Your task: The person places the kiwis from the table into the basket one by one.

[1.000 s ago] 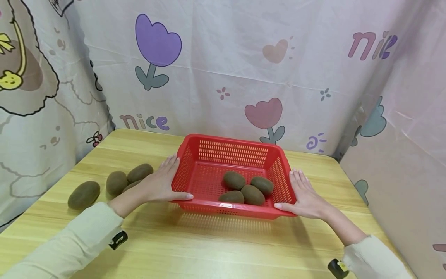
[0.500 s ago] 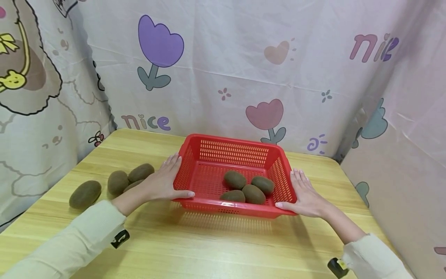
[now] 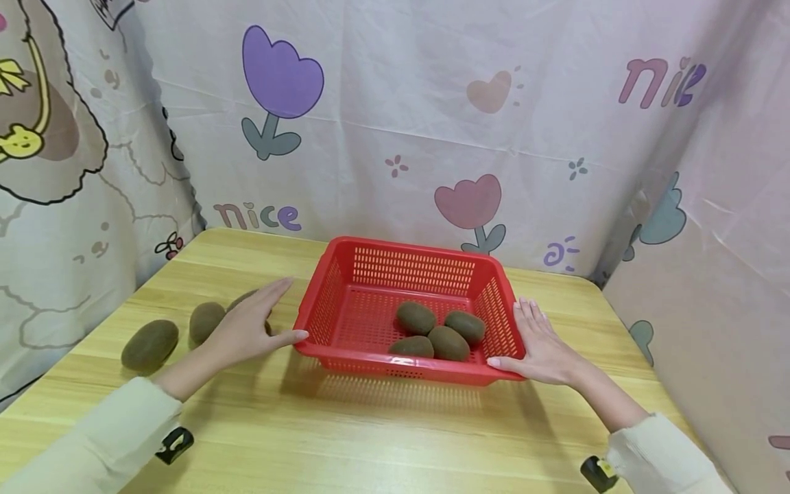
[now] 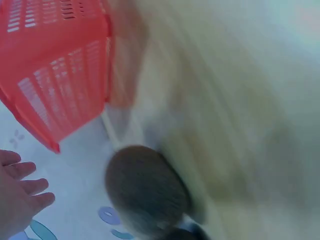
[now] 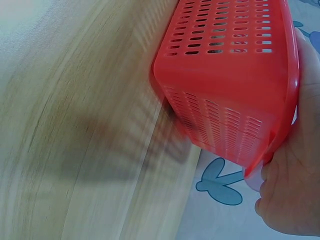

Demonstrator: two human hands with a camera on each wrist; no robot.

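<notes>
A red plastic basket (image 3: pixel 401 370) with slotted walls stands mid-table, with several brown kiwifruit (image 3: pixel 449 343) gathered in its right half. My left hand (image 3: pixel 247 329) is beside the basket's left end, palm facing it, fingers extended and thumb tip near the front left corner; a gap separates the fingers from the wall. In the left wrist view the fingers (image 4: pixel 32 185) show apart from the basket (image 4: pixel 55 75). My right hand (image 3: pixel 546 350) rests against the right end, fingers straight along the outside and thumb on the front rim. The right wrist view has its palm (image 5: pixel 300 165) at the rim.
More kiwifruit lie on the wooden table (image 3: pixel 382 439) left of the basket: one at the far left (image 3: pixel 150 346), another (image 3: pixel 206 321) beside it, others partly hidden behind my left hand. A patterned curtain (image 3: pixel 382 103) borders the table's back and sides.
My left hand has come off the basket's left end and shifted left, towards the loose kiwifruit. The right hand stays at the right end, and the basket has not visibly moved.
</notes>
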